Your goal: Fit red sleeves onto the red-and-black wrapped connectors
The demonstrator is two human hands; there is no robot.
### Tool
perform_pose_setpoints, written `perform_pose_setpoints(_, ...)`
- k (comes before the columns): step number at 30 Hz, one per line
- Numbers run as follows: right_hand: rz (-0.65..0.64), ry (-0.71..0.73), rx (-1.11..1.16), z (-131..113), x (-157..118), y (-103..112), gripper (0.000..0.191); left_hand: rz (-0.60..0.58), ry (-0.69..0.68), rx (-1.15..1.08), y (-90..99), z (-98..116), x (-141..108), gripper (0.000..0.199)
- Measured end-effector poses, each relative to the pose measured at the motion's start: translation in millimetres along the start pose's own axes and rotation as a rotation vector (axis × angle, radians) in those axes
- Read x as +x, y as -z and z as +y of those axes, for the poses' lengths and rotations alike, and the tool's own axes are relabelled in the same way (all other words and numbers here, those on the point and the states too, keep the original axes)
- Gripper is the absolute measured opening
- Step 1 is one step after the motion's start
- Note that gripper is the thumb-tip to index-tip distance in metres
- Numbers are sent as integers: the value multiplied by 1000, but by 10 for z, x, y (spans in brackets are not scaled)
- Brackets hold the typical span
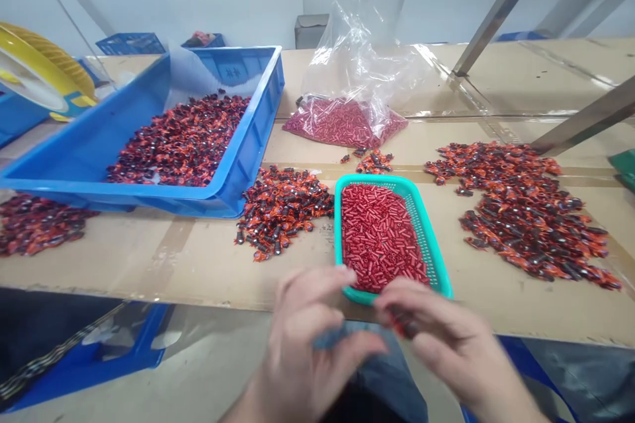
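Blue crate (223,201) of orange-and-dark pieces (178,142) at far left; green basket (338,225) of red tubes (380,238) near centre. Right hand (446,337) pinching small dark piece (404,322), apart from curled left hand (307,357), its grip unclear.

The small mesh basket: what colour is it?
The basket is teal green, clearest in the head view.

Basket (376,180): teal, lattice-walled. Tubes (380,238): red. Crate (255,125): blue, ribbed. Pieces (526,211): orange and black, mottled.
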State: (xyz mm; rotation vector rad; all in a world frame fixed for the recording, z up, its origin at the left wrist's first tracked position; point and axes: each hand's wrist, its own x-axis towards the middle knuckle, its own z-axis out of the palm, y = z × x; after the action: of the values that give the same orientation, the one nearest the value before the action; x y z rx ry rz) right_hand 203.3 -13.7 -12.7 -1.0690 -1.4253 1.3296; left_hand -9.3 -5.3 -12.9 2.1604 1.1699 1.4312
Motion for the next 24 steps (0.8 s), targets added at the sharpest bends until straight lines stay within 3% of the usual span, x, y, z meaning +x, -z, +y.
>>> perform_pose_setpoints(2,229,109,-435,47,20,358,24,33,92,201,68,-240,-36,29)
perform_pose_setpoints(5,471,206,-1058,269,97,1005,35,-4,214,476,188,-627,-114,15)
perform_pose_setpoints(8,496,120,-1462,554,190,1524,47,-45,275,542,236,-890,-168,11)
perform_pose_setpoints(10,476,46,-1575,663,237,1668,48,-47,292,544,225,-972,-181,8)
perform_pose_setpoints(12,501,90,-1564,669,265,1624,54,-35,304,517,205,-1000,-181,6)
perform_pose_setpoints(14,497,211,-1483,601,282,1433,55,-12,318,468,197,-993,-180,6)
perform_pose_setpoints(20,73,485,-1197,442,399,722,28,82,374,170,248,-725,-214,8)
perform_pose_setpoints(24,12,465,-1353,494,533,571,30,85,571,-277,277,-445,-200,8)
